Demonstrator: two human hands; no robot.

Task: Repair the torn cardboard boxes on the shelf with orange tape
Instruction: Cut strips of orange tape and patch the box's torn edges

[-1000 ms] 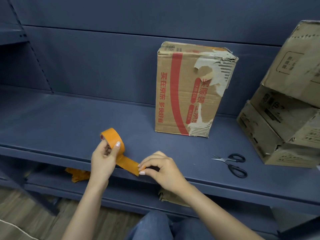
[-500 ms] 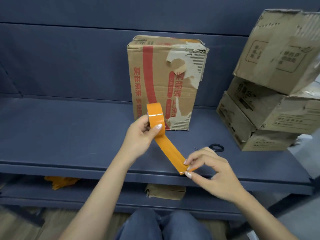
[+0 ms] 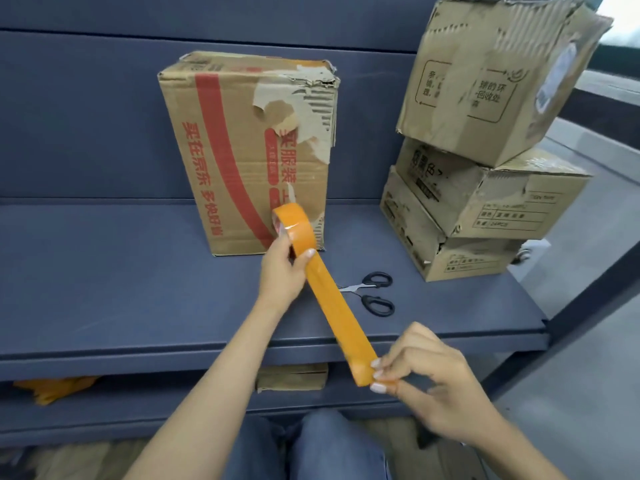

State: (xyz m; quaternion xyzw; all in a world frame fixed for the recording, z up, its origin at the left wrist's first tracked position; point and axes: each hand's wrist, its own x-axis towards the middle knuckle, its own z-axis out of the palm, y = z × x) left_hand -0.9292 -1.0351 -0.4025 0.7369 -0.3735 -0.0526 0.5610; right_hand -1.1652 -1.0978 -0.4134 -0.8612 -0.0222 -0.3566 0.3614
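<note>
Now the blue metal shelf (image 3: 104, 289) fills more of the view than half a second ago, as the camera has drawn closer and tipped right. On it, the torn cardboard box (image 3: 242, 157) with red lettering stands upright, its upper right corner ripped down to the corrugation. To its right a stack of worn boxes (image 3: 478, 188) leans, the top one tilted. A strip of orange tape (image 3: 337, 317) runs taut between the hands, noticeably longer than before. The left hand (image 3: 280, 275) grips the orange tape roll (image 3: 294, 226) in front of the torn box's lower right corner, thumb laid over the strip. The right hand (image 3: 440, 389), now lower and further right, below the shelf edge, pinches the strip's free end between thumb and fingertips. Black-handled scissors (image 3: 375, 294) lie on the shelf just right of the strip, partly hidden earlier by the right hand.
</note>
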